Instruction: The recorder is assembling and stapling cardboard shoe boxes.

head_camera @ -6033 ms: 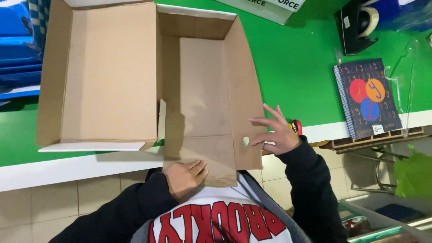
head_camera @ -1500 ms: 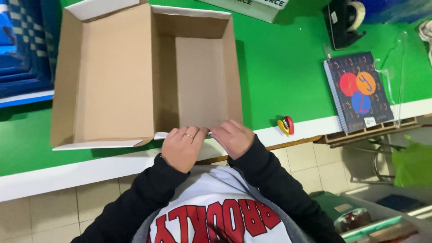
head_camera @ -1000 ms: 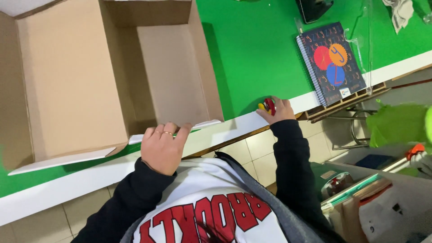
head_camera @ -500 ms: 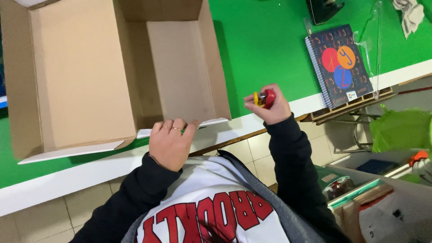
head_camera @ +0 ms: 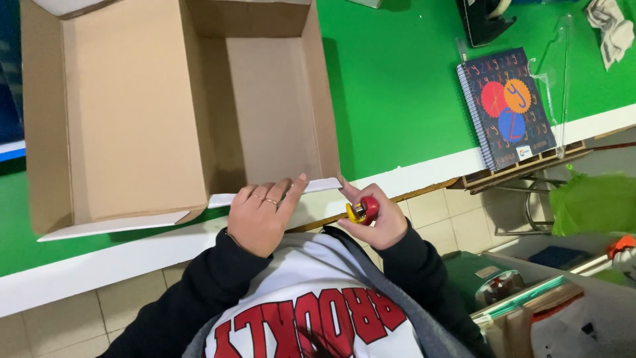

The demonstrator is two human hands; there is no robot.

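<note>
An open brown cardboard box (head_camera: 139, 113) lies on the green table (head_camera: 397, 93), its near flap folded toward me. My left hand (head_camera: 260, 215) rests on that white-edged near flap (head_camera: 311, 187), fingers pressing its edge. My right hand (head_camera: 372, 215) holds a small red and yellow tape dispenser (head_camera: 363, 210) just off the box's near right corner, thumb touching the flap's end.
A spiral notebook (head_camera: 507, 106) with coloured circles lies at the table's right edge. A black tape dispenser (head_camera: 483, 16) and a crumpled cloth (head_camera: 609, 26) sit at the far right. Below right are a green bag (head_camera: 593, 202) and bins of supplies (head_camera: 550, 305).
My right hand reached right along the table edge, picked up the red and yellow tape dispenser and brought it back to the box's corner. My left hand stayed on the flap.
</note>
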